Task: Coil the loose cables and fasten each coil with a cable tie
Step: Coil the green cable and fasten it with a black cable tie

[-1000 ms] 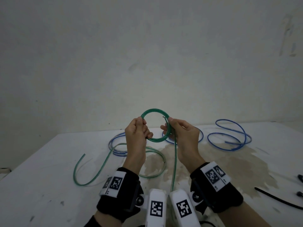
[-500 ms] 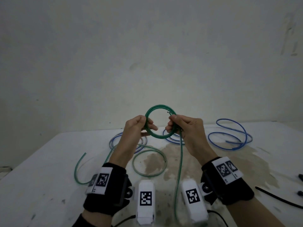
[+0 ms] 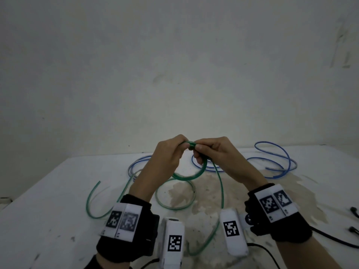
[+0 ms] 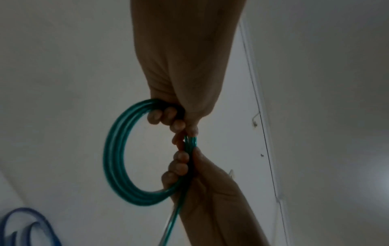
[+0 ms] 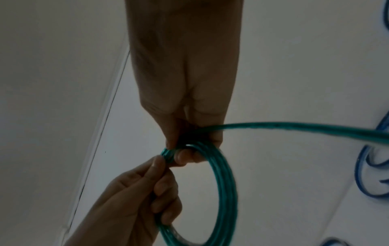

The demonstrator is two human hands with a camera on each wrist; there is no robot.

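Note:
A green cable coil of a few turns hangs in the air above the white table. My left hand and right hand meet at its top, and both grip the bundled turns. In the left wrist view the left hand's fingers curl round the coil, with the right hand below. In the right wrist view the right hand pinches the coil and the left hand holds its lower side. The loose green tail drops from the right hand to the table and loops there.
A loose blue cable sprawls across the back of the table, behind the hands. Black cable ties and a black cord lie at the right edge. A brown stain marks the table's middle.
The hands have come together from the coil's two sides to its top. The ring has tipped from upright to hanging below the hands, and the tail has swung right.

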